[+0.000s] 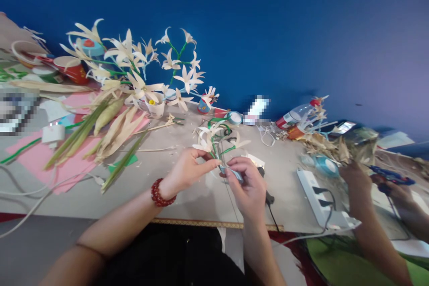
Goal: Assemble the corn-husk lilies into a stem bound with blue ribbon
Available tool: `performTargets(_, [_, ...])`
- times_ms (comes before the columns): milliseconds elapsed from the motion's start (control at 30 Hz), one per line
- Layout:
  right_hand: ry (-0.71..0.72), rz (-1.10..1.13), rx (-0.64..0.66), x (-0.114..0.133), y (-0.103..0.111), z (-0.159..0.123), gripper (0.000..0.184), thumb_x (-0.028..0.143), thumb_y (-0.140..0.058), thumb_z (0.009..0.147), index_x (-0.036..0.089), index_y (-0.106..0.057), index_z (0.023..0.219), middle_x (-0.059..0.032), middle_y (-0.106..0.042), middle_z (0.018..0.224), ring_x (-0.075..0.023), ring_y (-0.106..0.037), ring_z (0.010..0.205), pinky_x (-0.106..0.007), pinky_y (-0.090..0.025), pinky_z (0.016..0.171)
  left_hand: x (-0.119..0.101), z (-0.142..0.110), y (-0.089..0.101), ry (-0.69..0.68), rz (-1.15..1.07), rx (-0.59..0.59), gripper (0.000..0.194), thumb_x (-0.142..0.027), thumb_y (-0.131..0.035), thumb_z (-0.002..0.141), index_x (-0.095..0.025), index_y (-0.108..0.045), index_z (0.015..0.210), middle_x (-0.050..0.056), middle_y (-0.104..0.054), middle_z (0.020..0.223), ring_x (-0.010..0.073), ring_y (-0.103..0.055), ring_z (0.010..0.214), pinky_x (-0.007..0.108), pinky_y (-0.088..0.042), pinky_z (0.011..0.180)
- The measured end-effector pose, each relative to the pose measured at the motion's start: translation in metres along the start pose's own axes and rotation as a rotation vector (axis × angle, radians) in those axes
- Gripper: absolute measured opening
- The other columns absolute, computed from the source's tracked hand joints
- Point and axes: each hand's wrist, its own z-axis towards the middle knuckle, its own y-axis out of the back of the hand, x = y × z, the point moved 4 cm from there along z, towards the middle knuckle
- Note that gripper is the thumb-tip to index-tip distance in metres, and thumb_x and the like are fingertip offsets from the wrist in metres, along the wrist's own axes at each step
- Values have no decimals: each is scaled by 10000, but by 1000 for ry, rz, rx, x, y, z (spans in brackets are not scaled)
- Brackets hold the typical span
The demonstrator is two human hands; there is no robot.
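In the head view my left hand (187, 170), with a red beaded bracelet (162, 193) at the wrist, pinches the green-wrapped stem of a white flower sprig (209, 137). My right hand (248, 187) is closed on a small light blue strip (237, 174), held against the lower end of the stem. Thin bare wires run down below the fingers. One pale bloom (237, 143) branches off to the right on a green stalk (228, 149). Fingers partly hide where strip and stem meet.
Cups of finished pale flowers (125, 51) stand at the back left, near dried husks (122, 136) and pink paper (28, 156). A white power strip (315, 199) lies to the right. Beyond it, another person's hands hold a blue glue gun (392, 174).
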Motion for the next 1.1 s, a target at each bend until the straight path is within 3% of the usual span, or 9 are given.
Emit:
performTargets(167, [-33,57,12,0,-2,-2,56,179,-595,880,221,-620,851,-68,-649,910,-210,-642,824,-368,-545,729,2,0,-1,13,-7,-8,253,-390,-679,766,-150,-691,688,30,-732,716,188,-650,730,268,-478,725])
performTargets(467, [-365,455,113,-16,-8,-1,93,259,-635,848,197,-595,791,-36,-662,925,-136,-620,677,-293,-532,653,-2,-3,-1,40,45,3,250,-386,-666,760,-154,-713,681,34,-717,669,196,-645,691,261,-478,611])
performTargets(633, [-512,682,165,-21,-15,4,154,264,-651,784,192,-540,706,-11,-616,840,-121,-581,595,-269,-470,575,-3,-3,-2,47,27,21,228,-369,-669,759,-156,-732,706,22,-703,630,187,-637,660,253,-466,571])
performTargets(867, [-606,788,181,-25,-22,2,182,298,-641,756,210,-488,713,-5,-555,832,-129,-529,586,-279,-448,562,-9,-3,-5,45,-65,66,209,-329,-667,773,-142,-717,695,48,-749,727,197,-672,738,267,-501,674])
performTargets(1100, [-677,905,198,-25,-30,0,134,283,-592,754,235,-468,745,28,-447,718,-122,-421,544,-270,-410,547,-11,-6,-11,108,-247,138,164,-284,-644,787,-142,-699,725,44,-725,636,189,-682,604,310,-546,664])
